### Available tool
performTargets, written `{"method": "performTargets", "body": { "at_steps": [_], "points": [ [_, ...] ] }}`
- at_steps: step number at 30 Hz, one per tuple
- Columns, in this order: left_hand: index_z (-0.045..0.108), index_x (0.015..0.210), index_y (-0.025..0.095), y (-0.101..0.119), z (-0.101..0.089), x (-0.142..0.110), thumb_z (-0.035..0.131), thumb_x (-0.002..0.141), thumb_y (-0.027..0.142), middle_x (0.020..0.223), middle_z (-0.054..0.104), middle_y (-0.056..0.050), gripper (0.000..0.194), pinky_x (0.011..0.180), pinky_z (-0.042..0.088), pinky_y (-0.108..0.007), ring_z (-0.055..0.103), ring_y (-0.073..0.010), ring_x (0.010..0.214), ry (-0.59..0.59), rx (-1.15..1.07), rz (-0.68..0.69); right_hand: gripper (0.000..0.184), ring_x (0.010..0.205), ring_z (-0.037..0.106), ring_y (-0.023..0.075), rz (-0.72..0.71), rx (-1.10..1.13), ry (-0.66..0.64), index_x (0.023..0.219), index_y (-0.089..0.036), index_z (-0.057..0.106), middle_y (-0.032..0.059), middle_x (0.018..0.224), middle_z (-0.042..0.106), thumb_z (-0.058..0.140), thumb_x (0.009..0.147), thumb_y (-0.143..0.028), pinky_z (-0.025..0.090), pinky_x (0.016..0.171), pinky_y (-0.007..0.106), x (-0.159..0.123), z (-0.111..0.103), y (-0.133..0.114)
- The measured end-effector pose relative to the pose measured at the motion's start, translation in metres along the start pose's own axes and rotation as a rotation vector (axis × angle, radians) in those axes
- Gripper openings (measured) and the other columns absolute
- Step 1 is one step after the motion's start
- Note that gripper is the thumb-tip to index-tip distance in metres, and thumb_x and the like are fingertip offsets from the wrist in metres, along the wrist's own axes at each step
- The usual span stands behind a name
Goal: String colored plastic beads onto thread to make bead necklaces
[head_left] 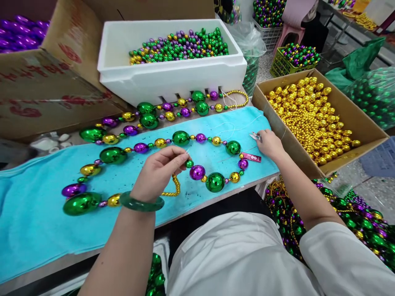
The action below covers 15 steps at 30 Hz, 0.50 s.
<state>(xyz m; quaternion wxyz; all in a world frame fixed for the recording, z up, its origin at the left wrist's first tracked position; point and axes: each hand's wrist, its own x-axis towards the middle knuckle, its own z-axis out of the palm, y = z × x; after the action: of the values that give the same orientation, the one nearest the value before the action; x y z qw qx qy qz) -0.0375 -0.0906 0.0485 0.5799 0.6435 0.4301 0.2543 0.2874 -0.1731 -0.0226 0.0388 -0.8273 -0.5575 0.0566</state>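
Note:
A long string of green, purple and gold beads [180,138] lies looped on a turquoise cloth [37,213]. My left hand [160,170], with a green bangle on the wrist, pinches the string beside a small green bead [189,163] and a purple bead [197,172]. My right hand [269,144] is closed on a small metal tool [254,136] near the cloth's right end. A thin white thread [234,127] runs across the cloth between the hands. A red tag [251,157] lies by the right hand.
A white foam box [173,78] of mixed small beads stands behind the cloth. A cardboard box [358,119] of gold beads sits at the right, with finished bead strings heaped on the floor [354,222] below it. A large cardboard box [46,82] stands at the left.

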Motion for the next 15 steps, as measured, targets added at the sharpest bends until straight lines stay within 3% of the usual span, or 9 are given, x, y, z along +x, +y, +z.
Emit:
{"method": "performTargets", "body": {
  "at_steps": [3, 6, 12, 15],
  "points": [
    [0.064, 0.077, 0.020, 0.002, 0.005, 0.002, 0.067, 0.076, 0.037, 0.072, 0.061, -0.002, 0.017, 0.049, 0.038, -0.023, 0.048, -0.0109, 0.057, 0.027, 0.008, -0.021, 0.030, 0.106, 0.047, 0.0303, -0.169, -0.037, 0.047, 0.112, -0.012, 0.059, 0.0176, 0.115, 0.055, 0.046, 0.087, -0.020, 0.040, 0.085, 0.039, 0.000, 0.000, -0.007],
    [0.064, 0.077, 0.021, 0.003, 0.008, 0.003, 0.066, 0.076, 0.038, 0.074, 0.062, -0.003, 0.017, 0.048, 0.041, -0.023, 0.048, -0.0112, 0.056, 0.049, 0.014, -0.045, 0.026, 0.103, 0.050, 0.0267, -0.336, 0.031, -0.060, 0.105, -0.014, 0.062, 0.0136, 0.109, 0.058, 0.047, 0.084, -0.016, 0.039, 0.088, 0.036, -0.005, 0.002, -0.011],
    [0.064, 0.077, 0.019, -0.002, 0.008, 0.007, 0.067, 0.075, 0.034, 0.075, 0.061, -0.002, 0.016, 0.048, 0.042, -0.020, 0.050, -0.0090, 0.057, 0.071, -0.012, -0.064, 0.030, 0.102, 0.049, 0.0303, -0.106, -0.033, 0.079, 0.113, -0.012, 0.058, 0.0169, 0.111, 0.056, 0.048, 0.086, -0.023, 0.039, 0.084, 0.039, -0.008, 0.001, 0.002],
    [0.062, 0.077, 0.018, -0.002, 0.011, 0.008, 0.067, 0.075, 0.034, 0.073, 0.062, -0.001, 0.017, 0.045, 0.039, -0.018, 0.049, -0.0077, 0.054, 0.070, -0.029, -0.078, 0.034, 0.099, 0.050, 0.0311, -0.073, -0.055, 0.045, 0.114, -0.013, 0.057, 0.0170, 0.109, 0.058, 0.051, 0.086, -0.031, 0.040, 0.080, 0.039, -0.006, 0.004, 0.009]
  ]
}}
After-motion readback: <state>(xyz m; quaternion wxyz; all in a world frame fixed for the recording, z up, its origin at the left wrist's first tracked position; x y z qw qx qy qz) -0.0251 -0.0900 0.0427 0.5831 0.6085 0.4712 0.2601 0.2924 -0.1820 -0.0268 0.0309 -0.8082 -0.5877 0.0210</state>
